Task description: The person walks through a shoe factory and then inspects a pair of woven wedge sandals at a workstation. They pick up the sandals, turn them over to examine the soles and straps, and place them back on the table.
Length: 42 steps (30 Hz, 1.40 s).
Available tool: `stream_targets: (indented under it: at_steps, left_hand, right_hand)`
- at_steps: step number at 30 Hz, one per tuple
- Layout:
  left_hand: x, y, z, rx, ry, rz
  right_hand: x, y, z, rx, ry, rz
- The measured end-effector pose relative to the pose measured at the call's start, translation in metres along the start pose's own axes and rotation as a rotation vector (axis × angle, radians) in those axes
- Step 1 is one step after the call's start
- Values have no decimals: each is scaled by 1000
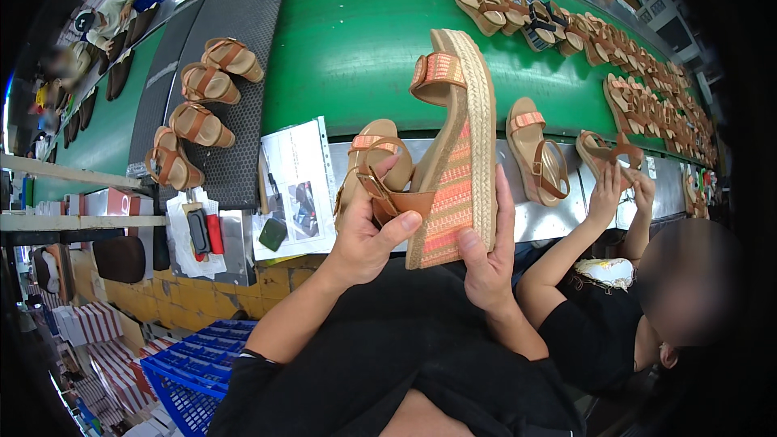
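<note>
Both my hands hold a wedge sandal (pixel 455 186), toe up, its coral-and-tan woven wedge side facing me and a braided band along its sole edge. My left hand (pixel 368 231) is closed on its brown ankle strap, the thumb lying on the leather. My right hand (pixel 490 263) grips the heel end of the wedge, thumb pressed on the woven side. Just behind my left hand is another sandal (pixel 374 131) with a coral toe strap; its lower part is hidden. To the right, a matching sandal (pixel 530 142) rests on the metal ledge (pixel 506 158).
A green conveyor belt (pixel 348 40) carries rows of sandals (pixel 623 48). Several brown-strapped sandals (pixel 198 125) stand on a black mat at left. Printed sheets (pixel 299 162) lie before me. A blue crate (pixel 194 364) sits lower left. At right, a co-worker's hands (pixel 619 186) handle a sandal (pixel 595 150).
</note>
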<state>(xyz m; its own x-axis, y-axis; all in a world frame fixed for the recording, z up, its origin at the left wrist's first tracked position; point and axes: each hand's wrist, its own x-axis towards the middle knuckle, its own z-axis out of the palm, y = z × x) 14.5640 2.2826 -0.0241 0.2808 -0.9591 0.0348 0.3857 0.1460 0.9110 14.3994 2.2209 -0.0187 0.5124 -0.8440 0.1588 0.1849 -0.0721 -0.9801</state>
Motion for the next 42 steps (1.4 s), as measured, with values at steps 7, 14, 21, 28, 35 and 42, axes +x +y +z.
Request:
stream_targets:
  at_steps: [7,14,21,28,35,42]
  left_hand:
    - [-5,22,1,332,-109,42]
    - [-11,13,3,426,-177,365]
    - [-20,10,-13,527,-70,374]
    - [-43,-5,-39,446,75,205]
    - [-49,-7,-41,425,193,184]
    - [-71,-21,-63,486,277,-33]
  right_hand:
    - [14,-5,-8,-244,-127,17]
    - [0,49,-20,1327,-159,471]
    - [9,51,-13,1544,-180,567]
    - [13,52,-9,1616,-336,506]
    - [18,52,-8,1641,-393,516]
    - [20,53,-9,1716,-382,574]
